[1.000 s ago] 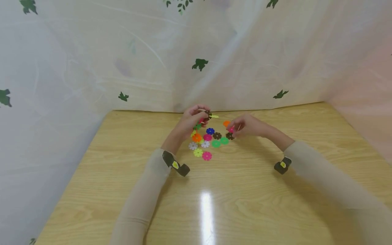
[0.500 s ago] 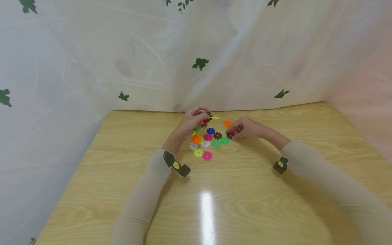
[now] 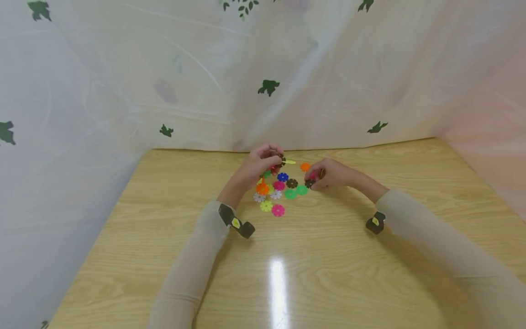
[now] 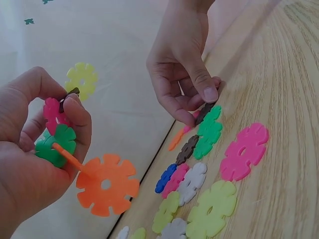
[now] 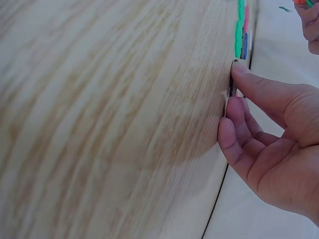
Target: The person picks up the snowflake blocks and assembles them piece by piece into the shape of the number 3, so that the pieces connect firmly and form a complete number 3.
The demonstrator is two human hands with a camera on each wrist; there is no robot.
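Observation:
My left hand (image 3: 252,169) is raised above the back of the table and grips a chain of interlocked flower-shaped plastic discs. In the left wrist view the chain shows a yellow disc (image 4: 81,80), a brown edge, a pink disc (image 4: 53,115), a green disc (image 4: 65,142) and an orange disc (image 4: 110,191). Thumb and fingertips pinch near its brown piece. My right hand (image 3: 334,173) is low at the right end of the loose discs. Its thumb and fingers pinch a brown disc (image 4: 204,113) at the tabletop; the fingers hide part of that disc.
Loose discs lie between the hands: blue (image 3: 282,177), brown (image 3: 291,183), green (image 3: 290,194), pink (image 3: 278,210), yellow (image 3: 266,206), white and orange ones. The wooden table (image 3: 312,265) ends at a pale curtain (image 3: 197,91) printed with birds.
The left hand has lowered very slightly with its chain. The right hand's fingers have closed in on the brown disc at the table; the loose discs lie where they were.

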